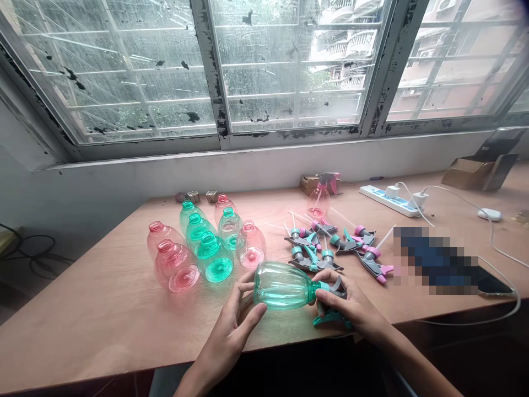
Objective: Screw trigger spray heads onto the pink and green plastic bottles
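Left hand (231, 329) half open, fingers cupped around base of green bottle (283, 285), thumb at its near side. Right hand (352, 304) closed in a pinch on teal-grey spray head (332, 317) at bottle's neck. Bottle lies sideways between the 2 hands, over near edge of tabletop (115, 314), neck to the right. Just beyond right hand: pile of loose spray heads (303, 259), pink and teal. Beyond left hand: 8 headless bottles (215, 259), upright, 4 green, 4 pink. Farther: 1 pink spray bottle (318, 203), upright, head on; white power strip (388, 199); window (289, 77) behind.
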Available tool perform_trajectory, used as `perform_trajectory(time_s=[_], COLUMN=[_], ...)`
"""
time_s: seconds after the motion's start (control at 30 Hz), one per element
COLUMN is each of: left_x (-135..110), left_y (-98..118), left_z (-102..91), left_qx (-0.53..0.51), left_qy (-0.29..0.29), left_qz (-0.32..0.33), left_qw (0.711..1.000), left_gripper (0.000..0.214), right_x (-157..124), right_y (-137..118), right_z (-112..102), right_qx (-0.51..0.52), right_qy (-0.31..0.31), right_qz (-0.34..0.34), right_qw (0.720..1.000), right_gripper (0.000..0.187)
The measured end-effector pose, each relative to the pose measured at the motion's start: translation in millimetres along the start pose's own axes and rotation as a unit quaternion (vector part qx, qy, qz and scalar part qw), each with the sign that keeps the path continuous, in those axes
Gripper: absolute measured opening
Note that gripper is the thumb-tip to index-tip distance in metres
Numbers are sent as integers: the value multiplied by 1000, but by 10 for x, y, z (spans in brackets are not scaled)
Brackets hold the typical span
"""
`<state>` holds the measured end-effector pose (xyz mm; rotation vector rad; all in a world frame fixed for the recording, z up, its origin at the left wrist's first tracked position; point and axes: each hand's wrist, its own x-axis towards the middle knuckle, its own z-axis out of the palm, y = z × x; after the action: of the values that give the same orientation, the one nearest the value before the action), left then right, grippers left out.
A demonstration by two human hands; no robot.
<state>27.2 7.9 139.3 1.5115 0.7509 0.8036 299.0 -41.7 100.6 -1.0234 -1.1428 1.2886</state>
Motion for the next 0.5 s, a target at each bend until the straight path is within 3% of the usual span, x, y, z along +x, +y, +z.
perform_trajectory(time_s=[0.5], left_x=[-1], left_y=[-28], left_z=[-17], left_qx=[2], left_qy=[-1], left_qz=[-13], left_qw=[1000], left_gripper=[15], right_x=[2], right_y=[17], right_z=[-33], right_qx=[-14], right_qy=[-8], right_qz=[10], right_qw=[1000], right_gripper=[38])
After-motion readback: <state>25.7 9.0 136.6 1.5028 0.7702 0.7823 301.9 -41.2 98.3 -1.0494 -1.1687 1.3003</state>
